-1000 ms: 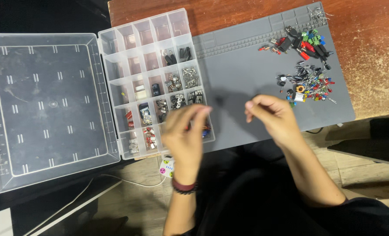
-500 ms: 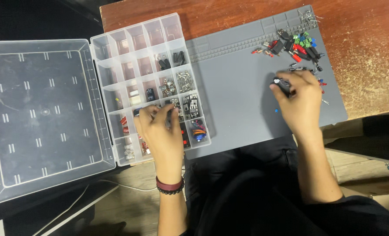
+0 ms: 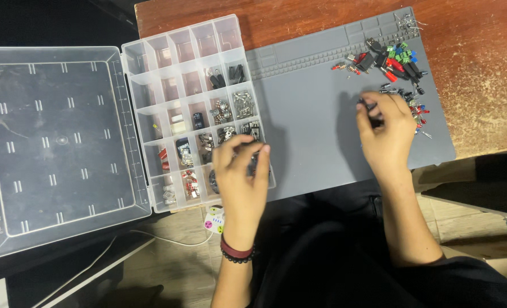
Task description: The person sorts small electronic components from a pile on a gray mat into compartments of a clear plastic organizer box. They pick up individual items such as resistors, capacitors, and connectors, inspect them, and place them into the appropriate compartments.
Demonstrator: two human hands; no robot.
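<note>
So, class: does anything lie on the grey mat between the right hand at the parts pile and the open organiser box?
Nothing visible does. The right hand sits at the loose parts pile; the grey mat between it and the organiser box is bare. The left hand hovers over the box's near compartments.

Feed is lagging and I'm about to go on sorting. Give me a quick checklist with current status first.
1. Parts box lid open flat: ok.
2. Left hand over the box's lower right compartments: ok.
3. Left hand emptied: cannot tell, fingers curled.
4. Right hand at the loose parts on the grey mat: ok.
5. Right hand's hold on a small dark part: cannot tell, mostly hidden.
6. Mat flat on the table: ok.
</note>
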